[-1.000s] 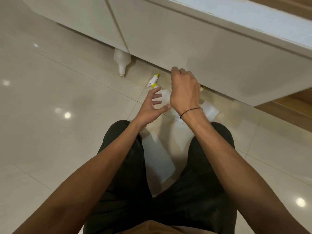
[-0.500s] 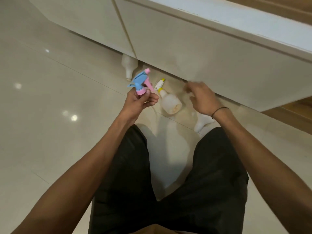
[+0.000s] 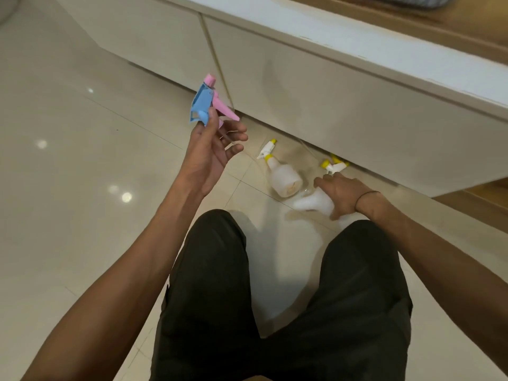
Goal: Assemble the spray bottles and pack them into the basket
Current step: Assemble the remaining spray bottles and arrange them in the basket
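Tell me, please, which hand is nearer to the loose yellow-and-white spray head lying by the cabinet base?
The right hand: its fingertips lie just short of the spray head, over a bottle. The left hand is raised well off to the left, holding a blue-and-pink spray head.

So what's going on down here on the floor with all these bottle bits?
A person is putting spray bottles together. The left hand holds up a blue and pink trigger head. The right hand is low on a blurred white bottle lying on the floor. Beside it lies an assembled yellow-nozzled bottle, with a loose yellow and white trigger head by the cabinet. No basket is visible.
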